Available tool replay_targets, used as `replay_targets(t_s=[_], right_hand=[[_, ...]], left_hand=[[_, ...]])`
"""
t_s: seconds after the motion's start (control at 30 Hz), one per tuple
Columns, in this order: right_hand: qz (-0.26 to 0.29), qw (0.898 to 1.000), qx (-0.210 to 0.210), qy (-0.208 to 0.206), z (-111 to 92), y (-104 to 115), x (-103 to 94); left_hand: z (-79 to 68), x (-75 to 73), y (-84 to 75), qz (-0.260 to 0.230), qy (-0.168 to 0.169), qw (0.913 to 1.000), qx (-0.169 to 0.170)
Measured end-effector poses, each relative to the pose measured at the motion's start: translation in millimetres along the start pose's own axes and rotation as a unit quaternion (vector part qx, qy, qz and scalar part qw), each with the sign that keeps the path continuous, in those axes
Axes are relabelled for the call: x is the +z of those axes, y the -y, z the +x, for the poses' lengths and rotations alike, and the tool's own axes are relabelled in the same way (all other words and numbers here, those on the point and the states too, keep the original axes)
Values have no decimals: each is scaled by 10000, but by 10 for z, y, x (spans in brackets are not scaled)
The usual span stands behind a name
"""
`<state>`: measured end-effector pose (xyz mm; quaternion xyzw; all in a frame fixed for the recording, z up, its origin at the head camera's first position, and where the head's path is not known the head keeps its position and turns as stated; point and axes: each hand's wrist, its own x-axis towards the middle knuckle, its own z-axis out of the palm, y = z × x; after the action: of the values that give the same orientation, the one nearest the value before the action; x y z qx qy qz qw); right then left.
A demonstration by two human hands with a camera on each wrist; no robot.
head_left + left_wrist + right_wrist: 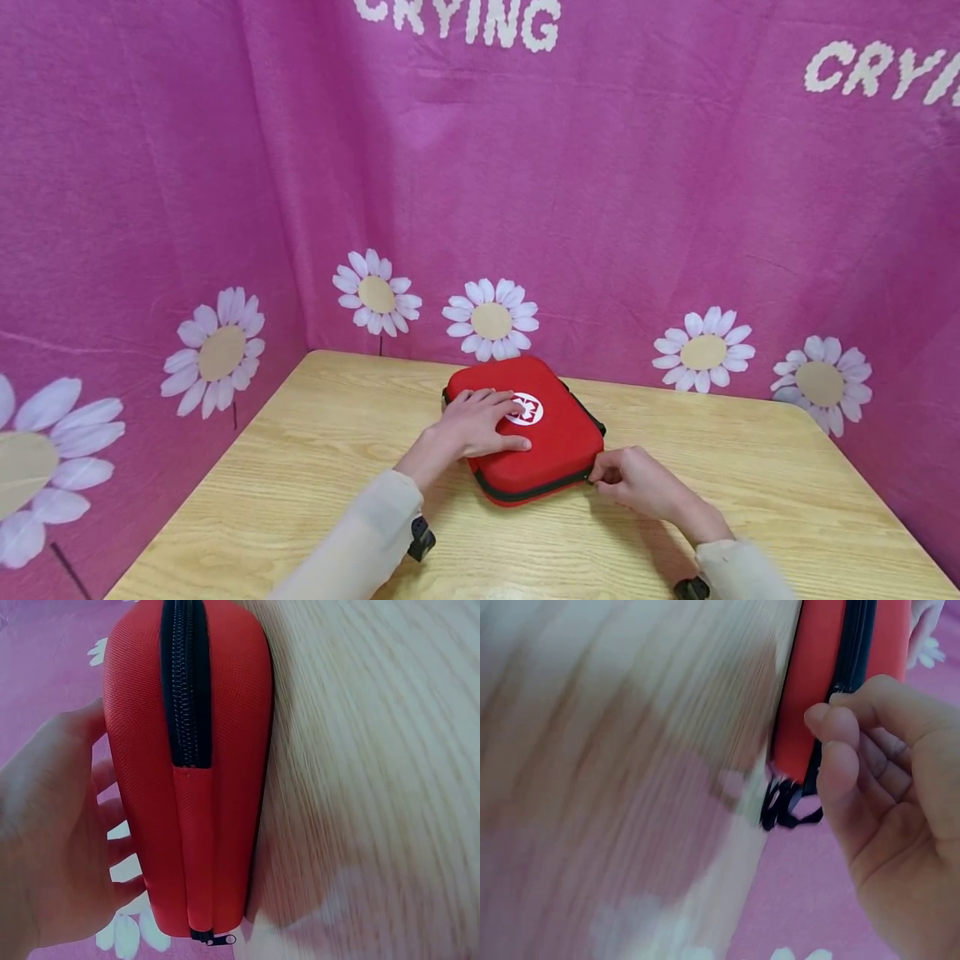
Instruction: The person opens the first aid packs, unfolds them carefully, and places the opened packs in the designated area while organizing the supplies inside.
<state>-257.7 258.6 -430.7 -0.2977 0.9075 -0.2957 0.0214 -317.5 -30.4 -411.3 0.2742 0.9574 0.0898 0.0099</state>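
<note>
A red zip case (551, 437) with a white emblem (526, 408) lies flat on the wooden table (300, 467). My left hand (495, 419) rests on its lid with the fingers straight and spread; the left wrist view has this hand (60, 840) against the red case (202, 825), whose black zipper (184, 675) runs along the edge. My right hand (606, 477) is at the case's near right corner, its curled fingers pinching at the black zipper (528, 492). The right wrist view puts those fingertips (832, 724) on the zipper band (853, 652); the pull is hidden beneath them.
Pink cloth with white daisies (491, 319) hangs close around the back and both sides of the table. A black cord loop (781, 806) dangles from the case's corner. A small metal pull (219, 939) shows at the case's other end. Bare wood (750, 500) lies right of the case.
</note>
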Motion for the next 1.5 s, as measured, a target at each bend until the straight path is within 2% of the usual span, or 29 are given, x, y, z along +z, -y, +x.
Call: replay_targets(t_s=[0.17, 0.57, 0.73, 0.87, 1.07, 1.27, 1.5], right_hand=[[-142, 9999, -36, -17, 25, 70, 28], [-17, 9997, -213, 67, 77, 156, 127], [25, 9995, -216, 234, 100, 249, 172], [41, 9987, -372, 338, 114, 329, 207], [-24, 9985, -415, 359, 127, 383, 216], [127, 9986, -280, 427, 115, 380, 199], [140, 9989, -204, 400, 102, 327, 169]], left_hand=[[13, 14, -51, 86, -35, 9999, -137], [31, 106, -218, 250, -363, 9975, -558], [57, 134, -282, 263, -379, 9963, -724], [69, 139, -327, 304, -390, 9953, -831], [75, 122, -384, 348, -454, 9936, -976], [79, 118, -415, 358, -540, 9924, -1042], [85, 93, -370, 546, -591, 9924, -934]])
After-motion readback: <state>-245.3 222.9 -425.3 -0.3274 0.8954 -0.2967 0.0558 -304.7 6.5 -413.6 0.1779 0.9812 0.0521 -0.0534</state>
